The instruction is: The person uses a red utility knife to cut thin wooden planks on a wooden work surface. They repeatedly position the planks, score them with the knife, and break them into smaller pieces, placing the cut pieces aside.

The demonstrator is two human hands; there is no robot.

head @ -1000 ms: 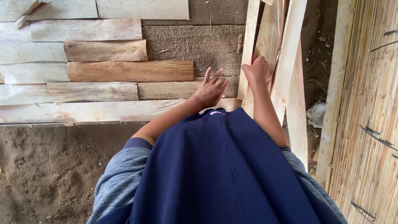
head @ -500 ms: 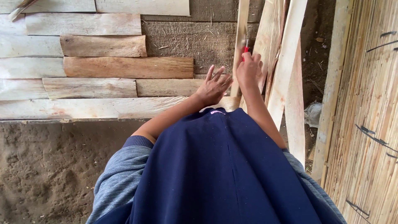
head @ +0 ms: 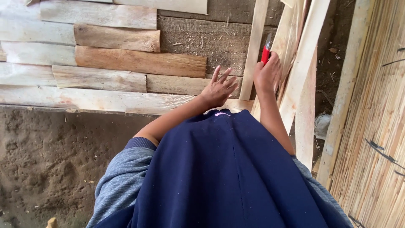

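A red-handled tool point(head: 266, 52) sits clasped in the right hand point(head: 266, 76), just beside leaning slats point(head: 303, 59); the left hand point(head: 218, 89) (fingers spread, holding nothing) rests nearby on planks point(head: 139, 61).

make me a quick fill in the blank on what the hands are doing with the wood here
1. The right hand holds a small tool whose colour is ____.
2. The left hand has its fingers spread, holding ____.
3. The leaning planks stand to the ____ of the flat boards.
4. The ground below the flat boards is bare ____.

Missing words: red; nothing; right; dirt
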